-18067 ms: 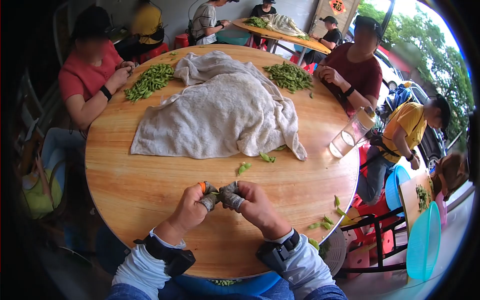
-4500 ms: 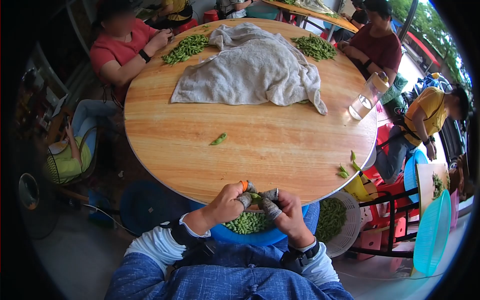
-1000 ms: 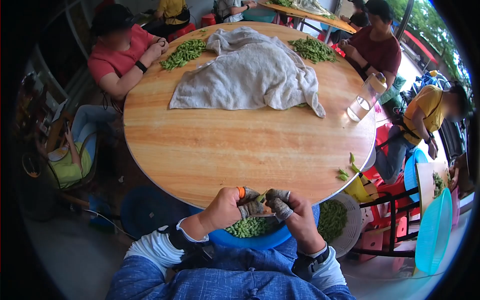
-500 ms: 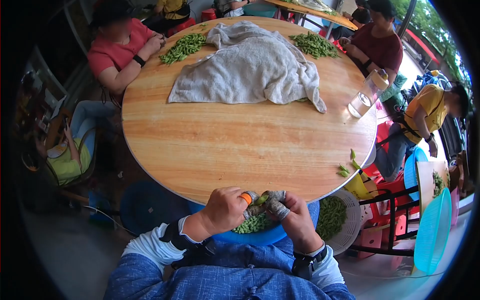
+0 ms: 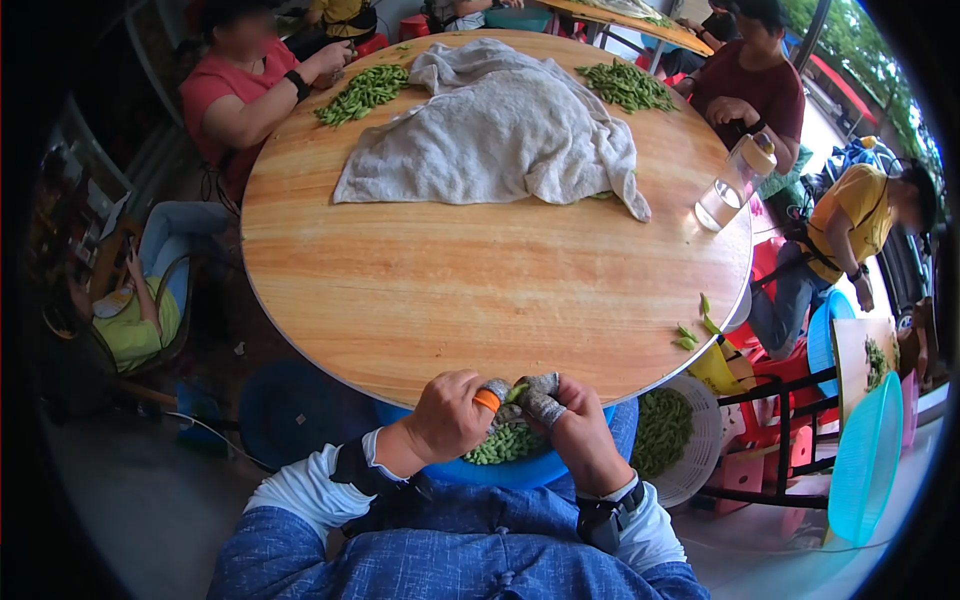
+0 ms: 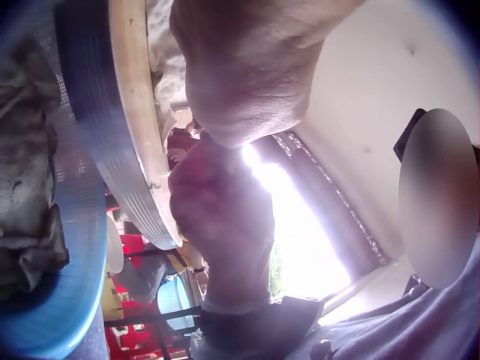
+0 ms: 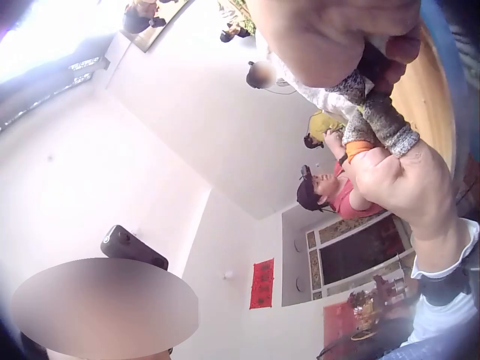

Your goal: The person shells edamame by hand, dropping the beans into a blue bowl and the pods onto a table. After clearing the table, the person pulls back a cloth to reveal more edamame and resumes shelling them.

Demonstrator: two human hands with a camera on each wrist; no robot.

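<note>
Both hands meet above the near table edge, over a blue basin [image 5: 540, 470] of green beans [image 5: 503, 443]. A green pod [image 5: 516, 392] shows between the covered fingertips. My left hand [image 5: 452, 415], with an orange band on a finger, pinches one end. My right hand [image 5: 585, 430] grips the pod from the other side with thumb and finger. Grey knitted covers wrap the fingertips. In the right wrist view the left hand [image 7: 401, 176] touches the fingers of the right hand [image 7: 337, 37]. The left wrist view shows both hands, but hides the pod.
A towel [image 5: 490, 140] lies across the round table [image 5: 480, 290], with pod piles [image 5: 362, 95] [image 5: 627, 87] behind it. A bottle [image 5: 735, 185] stands at the right, near loose pods [image 5: 686, 338]. A white basket [image 5: 703, 440] of pods sits below right. People sit around the table.
The left hand has shifted slightly and the pod between the fingertips shows less than half a second ago. The person at the right has moved a hand. The single pod on the table earlier is gone.
</note>
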